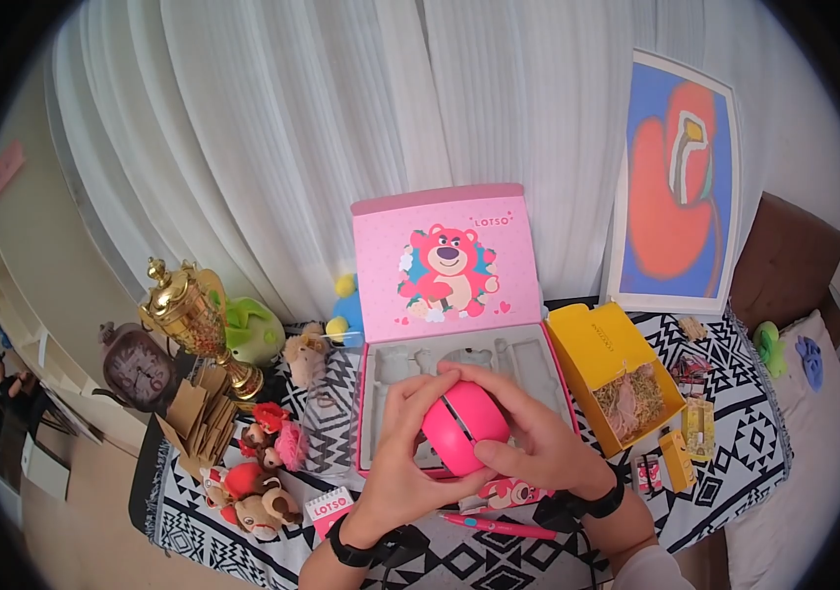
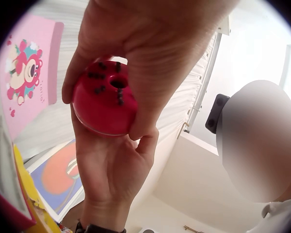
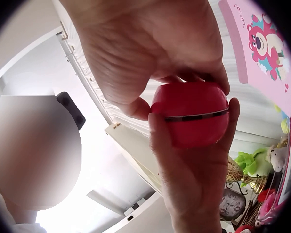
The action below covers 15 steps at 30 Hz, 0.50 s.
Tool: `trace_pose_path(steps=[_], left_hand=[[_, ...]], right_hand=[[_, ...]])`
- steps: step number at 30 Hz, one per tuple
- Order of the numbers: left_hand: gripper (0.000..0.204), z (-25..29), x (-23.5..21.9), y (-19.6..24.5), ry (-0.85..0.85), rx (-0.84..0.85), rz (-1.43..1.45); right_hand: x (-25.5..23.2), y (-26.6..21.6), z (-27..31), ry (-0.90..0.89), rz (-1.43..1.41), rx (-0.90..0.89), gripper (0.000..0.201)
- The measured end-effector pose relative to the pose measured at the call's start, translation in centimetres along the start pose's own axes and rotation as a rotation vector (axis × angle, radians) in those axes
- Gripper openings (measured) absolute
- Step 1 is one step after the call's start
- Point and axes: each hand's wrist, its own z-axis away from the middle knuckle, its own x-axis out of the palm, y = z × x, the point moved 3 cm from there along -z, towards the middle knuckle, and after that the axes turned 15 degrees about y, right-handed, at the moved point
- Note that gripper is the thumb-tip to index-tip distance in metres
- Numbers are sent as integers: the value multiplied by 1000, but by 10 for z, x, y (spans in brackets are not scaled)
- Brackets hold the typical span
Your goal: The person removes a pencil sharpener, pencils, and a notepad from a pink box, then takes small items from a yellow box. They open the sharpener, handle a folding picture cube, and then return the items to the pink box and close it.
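Both hands hold a rounded hot-pink case (image 1: 456, 440) up over the open Lotso gift box (image 1: 369, 413). A dark, shiny seam runs round its middle. My left hand (image 1: 398, 460) grips it from the left, and my right hand (image 1: 541, 438) from the right, with a thumb on its surface. In the left wrist view, one end of the pink case (image 2: 99, 111) shows a round hole with rows of small dark dots around it. The right wrist view shows the pink case (image 3: 191, 131) from the side, fingers of both hands wrapped about it, the two halves together.
The box's grey moulded tray (image 1: 410, 356) lies behind the hands. In front are a pink pen (image 1: 499, 527) and a Lotso notepad (image 1: 330, 506). Plush toys (image 1: 263, 492), a gold trophy (image 1: 194, 320) and a clock (image 1: 140, 364) stand left; a yellow box (image 1: 602, 339) stands right.
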Motion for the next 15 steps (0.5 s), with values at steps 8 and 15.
trace_pose_path(steps=[8,15], left_hand=[[87,3,0,5,26,87,-96],[98,2,-2,2,9,-32,22]], right_hand=[[4,2,0,12,53,-81,64],[5,3,0,63,-152,8,68]])
